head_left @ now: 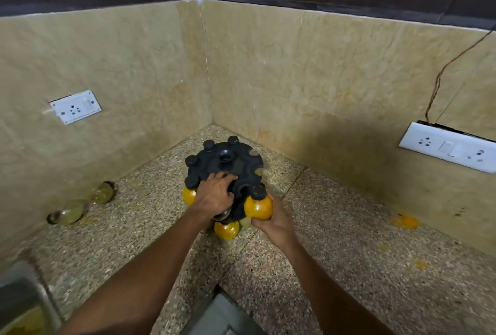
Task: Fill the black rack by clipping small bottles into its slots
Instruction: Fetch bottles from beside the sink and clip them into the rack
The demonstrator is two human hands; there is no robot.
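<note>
A round black rack [236, 162] stands in the corner of the speckled stone counter. Several black-capped bottles hang in its left and rear slots; its right-side slots [259, 172] are open. My left hand [214, 192] rests on the rack's near rim, fingers spread over the top. My right hand [271, 220] grips an orange-filled bottle [259, 207] with a black cap, its neck at a front slot. Another orange bottle [226, 230] hangs lower at the front, and one [189, 196] shows at the left behind my left hand.
Two pale yellowish bottles [103, 192] [68, 212] lie on their sides by the left wall. Tiled walls close the corner, with a socket [75, 106] on the left and a switch plate [448, 146] on the right. Orange stains [406, 221] mark the counter at right. A steel sink [24, 302] sits bottom left.
</note>
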